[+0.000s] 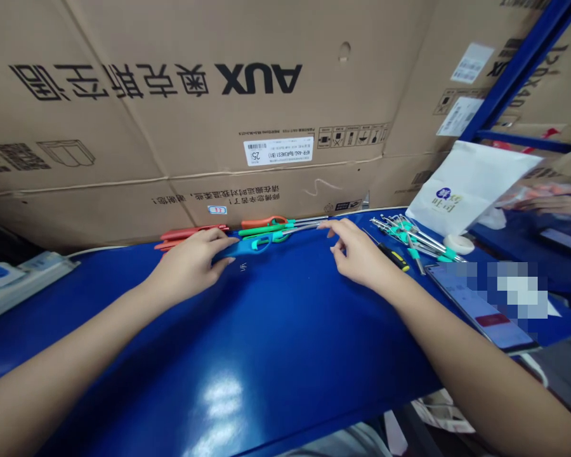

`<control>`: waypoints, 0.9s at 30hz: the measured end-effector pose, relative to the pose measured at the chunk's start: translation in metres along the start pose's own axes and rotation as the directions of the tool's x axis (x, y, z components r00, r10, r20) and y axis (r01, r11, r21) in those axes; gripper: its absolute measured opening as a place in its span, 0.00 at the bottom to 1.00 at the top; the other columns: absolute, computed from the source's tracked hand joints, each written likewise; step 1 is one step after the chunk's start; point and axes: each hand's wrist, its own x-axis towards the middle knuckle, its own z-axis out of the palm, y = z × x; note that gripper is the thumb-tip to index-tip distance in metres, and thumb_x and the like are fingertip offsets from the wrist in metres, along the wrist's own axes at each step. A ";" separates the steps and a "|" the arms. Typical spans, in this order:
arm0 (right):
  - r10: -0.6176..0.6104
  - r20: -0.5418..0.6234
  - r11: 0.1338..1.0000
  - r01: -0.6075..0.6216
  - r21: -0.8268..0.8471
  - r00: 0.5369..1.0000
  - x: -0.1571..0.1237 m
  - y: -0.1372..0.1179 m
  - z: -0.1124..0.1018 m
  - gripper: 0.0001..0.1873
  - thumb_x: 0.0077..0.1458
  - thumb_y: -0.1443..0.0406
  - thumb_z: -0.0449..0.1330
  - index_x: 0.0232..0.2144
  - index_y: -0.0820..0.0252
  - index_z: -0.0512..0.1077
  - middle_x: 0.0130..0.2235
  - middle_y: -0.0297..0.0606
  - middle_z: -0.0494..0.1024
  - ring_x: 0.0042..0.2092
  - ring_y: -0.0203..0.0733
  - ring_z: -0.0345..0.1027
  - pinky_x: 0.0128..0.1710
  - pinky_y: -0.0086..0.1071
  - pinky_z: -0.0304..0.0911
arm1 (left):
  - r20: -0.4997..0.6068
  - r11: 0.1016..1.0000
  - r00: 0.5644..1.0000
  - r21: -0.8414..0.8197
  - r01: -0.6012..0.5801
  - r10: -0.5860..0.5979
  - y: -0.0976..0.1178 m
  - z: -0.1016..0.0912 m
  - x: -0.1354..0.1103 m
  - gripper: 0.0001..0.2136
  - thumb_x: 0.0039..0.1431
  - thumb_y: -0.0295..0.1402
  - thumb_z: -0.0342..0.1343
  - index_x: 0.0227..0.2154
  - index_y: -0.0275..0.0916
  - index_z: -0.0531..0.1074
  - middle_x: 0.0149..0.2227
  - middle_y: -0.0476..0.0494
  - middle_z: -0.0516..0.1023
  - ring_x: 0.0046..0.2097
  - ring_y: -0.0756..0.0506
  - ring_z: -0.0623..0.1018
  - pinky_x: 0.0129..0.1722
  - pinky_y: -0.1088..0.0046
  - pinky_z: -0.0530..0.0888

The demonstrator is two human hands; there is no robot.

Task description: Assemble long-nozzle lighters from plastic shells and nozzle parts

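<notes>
A row of long-nosed lighters lies at the back of the blue table [276, 343]: red ones [190, 233] on the left, an orange one [264, 221], a green one [266, 229] and a blue and teal one [254, 244]. My left hand [193, 263] rests on the handle of the blue lighter, fingers curled over it. My right hand [356, 251] hovers by the metal tips of the lighters, fingers loosely spread and holding nothing.
Large cardboard boxes [195, 108] stand along the back edge. To the right lie several teal-handled tools [413, 238], a black and yellow screwdriver [393, 255], a tape roll [459, 243], a white paper bag [466, 184] and a phone [480, 308]. A power strip [19, 279] sits at the left.
</notes>
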 end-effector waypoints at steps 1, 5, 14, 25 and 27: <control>-0.003 0.024 1.000 0.003 0.005 1.000 -0.001 -0.001 0.003 0.27 0.55 0.79 0.52 0.55 0.57 0.68 0.47 0.43 0.69 0.38 0.38 0.68 0.42 0.33 0.68 | 0.002 1.000 1.000 0.015 -0.009 0.009 0.000 0.002 0.009 0.21 0.66 0.40 0.48 0.55 0.37 0.75 0.49 0.34 0.77 0.50 0.34 0.78 0.52 0.53 0.77; -0.013 0.129 1.000 0.011 0.022 0.992 -0.004 -0.004 0.013 0.25 0.56 0.78 0.52 0.54 0.57 0.69 0.47 0.42 0.67 0.38 0.37 0.67 0.42 0.33 0.68 | 0.023 0.999 1.000 0.050 -0.018 0.017 0.002 0.014 0.044 0.20 0.63 0.35 0.49 0.55 0.35 0.74 0.47 0.34 0.77 0.50 0.35 0.77 0.52 0.56 0.76; -0.011 0.215 1.000 0.006 0.023 0.977 -0.007 -0.005 0.018 0.19 0.61 0.76 0.51 0.51 0.59 0.70 0.48 0.42 0.67 0.37 0.36 0.69 0.44 0.35 0.68 | 0.014 0.998 1.000 0.066 0.008 -0.009 0.000 0.046 0.089 0.17 0.63 0.32 0.51 0.52 0.38 0.76 0.50 0.37 0.79 0.52 0.37 0.78 0.54 0.59 0.75; -0.032 0.346 0.980 0.097 -0.172 0.938 -0.011 -0.014 0.014 0.08 0.64 0.65 0.57 0.42 0.58 0.75 0.45 0.41 0.75 0.39 0.41 0.72 0.38 0.33 0.63 | -0.071 1.000 0.997 0.012 0.005 -0.004 0.002 0.053 0.087 0.15 0.65 0.35 0.51 0.48 0.38 0.77 0.50 0.38 0.79 0.53 0.38 0.77 0.56 0.58 0.75; -0.042 0.365 0.977 0.114 -0.179 0.930 -0.010 -0.013 0.015 0.07 0.63 0.65 0.57 0.40 0.58 0.75 0.43 0.40 0.76 0.39 0.42 0.71 0.36 0.32 0.60 | -0.083 1.000 0.996 0.011 -0.016 0.017 0.006 0.052 0.083 0.15 0.66 0.36 0.50 0.50 0.38 0.76 0.51 0.37 0.78 0.54 0.37 0.77 0.56 0.58 0.75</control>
